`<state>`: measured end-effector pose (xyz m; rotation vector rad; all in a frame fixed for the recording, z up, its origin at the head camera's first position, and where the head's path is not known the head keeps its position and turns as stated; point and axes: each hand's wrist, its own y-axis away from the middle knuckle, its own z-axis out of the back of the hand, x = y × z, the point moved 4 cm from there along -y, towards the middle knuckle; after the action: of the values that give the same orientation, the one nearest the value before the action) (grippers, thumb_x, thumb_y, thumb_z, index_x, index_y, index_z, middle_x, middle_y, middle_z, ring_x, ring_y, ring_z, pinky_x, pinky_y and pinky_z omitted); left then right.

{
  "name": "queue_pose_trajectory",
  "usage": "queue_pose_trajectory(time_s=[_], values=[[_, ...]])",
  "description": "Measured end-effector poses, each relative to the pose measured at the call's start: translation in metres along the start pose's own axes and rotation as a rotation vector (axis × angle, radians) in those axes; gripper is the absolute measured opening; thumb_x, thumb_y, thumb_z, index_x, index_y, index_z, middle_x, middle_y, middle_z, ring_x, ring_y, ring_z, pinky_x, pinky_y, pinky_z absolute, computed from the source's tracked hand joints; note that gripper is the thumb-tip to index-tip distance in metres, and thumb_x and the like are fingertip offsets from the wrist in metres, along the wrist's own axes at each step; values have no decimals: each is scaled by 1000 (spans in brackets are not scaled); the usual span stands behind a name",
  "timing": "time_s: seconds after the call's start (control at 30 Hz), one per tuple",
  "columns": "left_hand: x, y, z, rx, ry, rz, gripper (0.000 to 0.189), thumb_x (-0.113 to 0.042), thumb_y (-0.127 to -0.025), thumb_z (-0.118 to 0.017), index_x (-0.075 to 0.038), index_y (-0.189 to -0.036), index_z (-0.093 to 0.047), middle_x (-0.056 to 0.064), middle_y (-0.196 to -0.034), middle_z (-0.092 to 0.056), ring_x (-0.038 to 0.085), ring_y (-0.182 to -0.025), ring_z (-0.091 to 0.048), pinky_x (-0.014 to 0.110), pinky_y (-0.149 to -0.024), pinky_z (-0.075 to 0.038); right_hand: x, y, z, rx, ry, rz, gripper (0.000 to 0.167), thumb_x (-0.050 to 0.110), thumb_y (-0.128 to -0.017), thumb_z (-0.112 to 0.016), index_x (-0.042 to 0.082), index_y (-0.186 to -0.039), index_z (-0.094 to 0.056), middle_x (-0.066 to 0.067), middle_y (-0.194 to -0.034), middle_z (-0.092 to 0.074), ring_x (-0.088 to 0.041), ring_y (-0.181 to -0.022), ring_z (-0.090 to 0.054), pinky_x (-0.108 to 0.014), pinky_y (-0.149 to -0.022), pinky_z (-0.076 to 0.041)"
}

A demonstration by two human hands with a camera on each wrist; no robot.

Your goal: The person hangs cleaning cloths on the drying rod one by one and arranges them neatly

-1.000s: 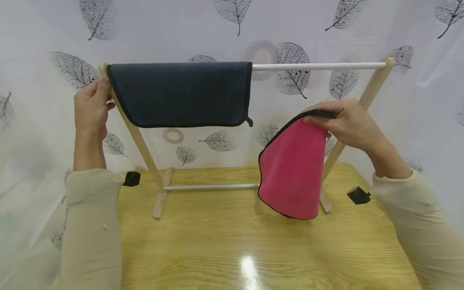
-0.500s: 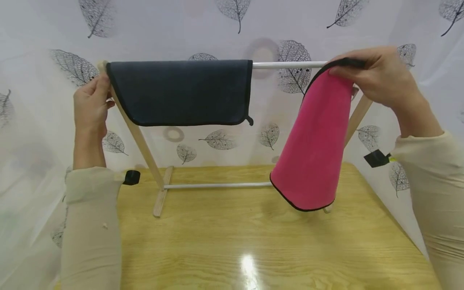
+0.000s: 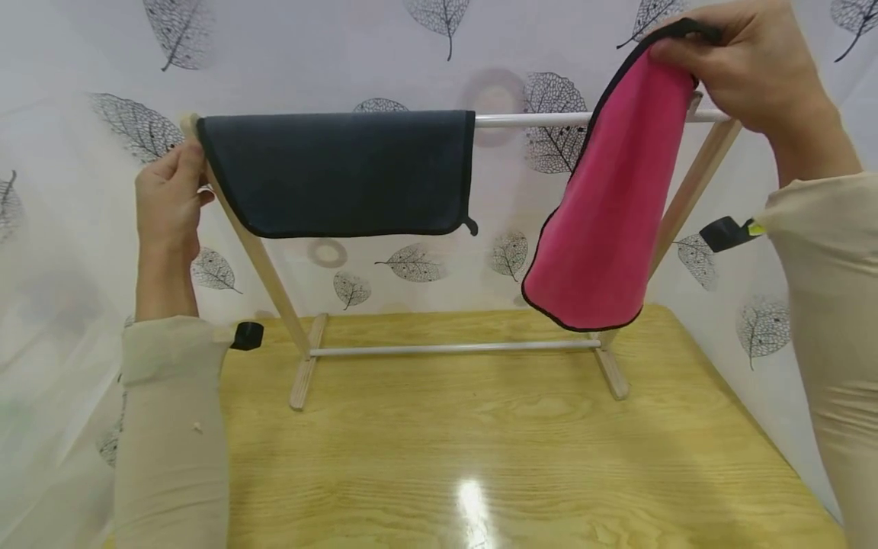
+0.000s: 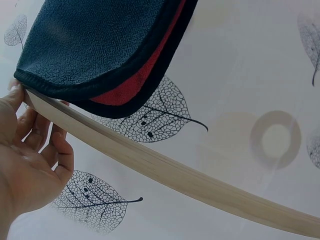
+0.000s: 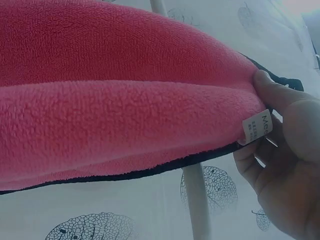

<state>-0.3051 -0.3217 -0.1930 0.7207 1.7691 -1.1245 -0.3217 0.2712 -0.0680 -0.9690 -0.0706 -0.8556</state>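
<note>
My left hand [image 3: 169, 197] grips the top of the rack's left wooden post [image 4: 150, 160], thumb on one side and fingers behind. Right beside it a dark blue towel [image 3: 336, 175] with black edging hangs folded over the white top bar [image 3: 528, 120]; its red underside shows in the left wrist view. High at the right, my right hand [image 3: 764, 65] pinches the edge of a pink towel [image 3: 610, 206] with black trim. That towel hangs down in front of the bar's right part. A small white label [image 5: 257, 126] sits by my right fingers in the right wrist view.
The rack's right wooden post [image 3: 700, 183] stands behind the pink towel. A white lower bar [image 3: 453, 349] joins the rack's feet on the wood-grain table [image 3: 425, 442]. Behind hangs a white sheet with leaf prints [image 3: 414, 263].
My right hand has risen up and to the right, carrying the pink towel from below the top bar to above it. The left hand and blue towel stay put.
</note>
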Motion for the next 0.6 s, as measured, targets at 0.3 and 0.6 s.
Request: queue_pose_trajectory(time_s=[0.3, 0.6], values=[[0, 0, 0, -1, 16, -5, 22, -31, -99, -72, -11, -94, -80, -2, -78, -64, 12, -78, -58, 21, -68, -43, -27, -10, -6, 56, -92, -191, 31, 15, -102, -66, 7, -131, -72, 6, -98, -64, -4, -79, -62, -7, -70, -49], [2, 0, -1, 10, 20, 16, 21, -30, -99, -72, -11, -96, -80, -1, -80, -63, 11, -79, -58, 20, -68, -43, -49, -11, -5, 117, -17, -371, 13, 28, -100, -70, 21, -107, -77, 9, -82, -64, -7, -73, -57, -9, -59, -50]])
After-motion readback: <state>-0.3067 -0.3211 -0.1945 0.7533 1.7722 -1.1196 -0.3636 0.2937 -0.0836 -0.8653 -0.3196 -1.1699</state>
